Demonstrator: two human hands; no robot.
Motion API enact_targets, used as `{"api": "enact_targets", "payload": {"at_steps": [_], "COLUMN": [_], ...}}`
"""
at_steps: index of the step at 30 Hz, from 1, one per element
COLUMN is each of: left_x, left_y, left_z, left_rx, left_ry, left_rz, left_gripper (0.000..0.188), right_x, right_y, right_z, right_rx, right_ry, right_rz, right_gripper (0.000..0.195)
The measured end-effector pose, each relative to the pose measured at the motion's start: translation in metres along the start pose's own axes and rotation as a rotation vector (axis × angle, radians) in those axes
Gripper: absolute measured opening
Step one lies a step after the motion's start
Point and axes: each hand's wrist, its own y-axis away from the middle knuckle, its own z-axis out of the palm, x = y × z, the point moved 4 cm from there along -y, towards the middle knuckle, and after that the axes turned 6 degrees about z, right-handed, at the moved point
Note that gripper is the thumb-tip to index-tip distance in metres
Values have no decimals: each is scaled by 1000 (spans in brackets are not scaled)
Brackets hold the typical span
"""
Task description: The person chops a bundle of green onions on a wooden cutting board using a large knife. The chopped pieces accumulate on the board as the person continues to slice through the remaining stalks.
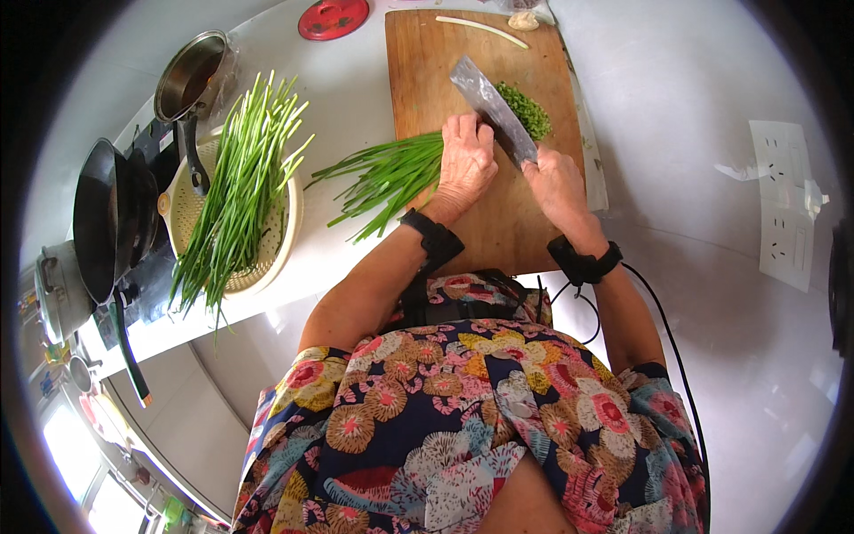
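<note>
On a wooden cutting board (pixel 494 233), my left hand (pixel 469 160) presses down on a bunch of long green chives (pixel 393 173) with its fingers curled. The chives' leafy ends trail left past the board's edge onto the counter. My right hand (pixel 555 183) grips a cleaver (pixel 494 110) at its handle end, which the hand hides. The blade slants up and left, close beside my left fingertips. A heap of finely chopped greens (pixel 526 110) lies right of the blade. Where the cutting edge meets the chives is hidden.
A cream plastic colander (pixel 293 233) at left bears more long chives (pixel 240 180). A saucepan (pixel 190 77), a black wok (pixel 100 213) and a lidded pot (pixel 63 294) stand beyond it. A pale stalk (pixel 482 31) and a beige lump (pixel 523 21) lie at the board's far end, near a red lid (pixel 333 17).
</note>
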Motion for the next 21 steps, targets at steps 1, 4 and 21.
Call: {"api": "enact_targets", "payload": {"at_steps": [1, 4, 21], "left_x": [0, 0, -5], "left_y": [1, 1, -3], "left_z": [0, 2, 0], "left_rx": [-4, 15, 37], "left_ry": [-4, -14, -22], "left_rz": [3, 17, -40], "left_gripper": [26, 24, 23], "right_x": [-2, -11, 11], "right_y": [-1, -9, -13], "right_z": [0, -2, 10], "right_rx": [-15, -16, 81], "right_ry": [15, 42, -382], "right_rz": [0, -30, 175], "right_gripper": [18, 19, 23]}}
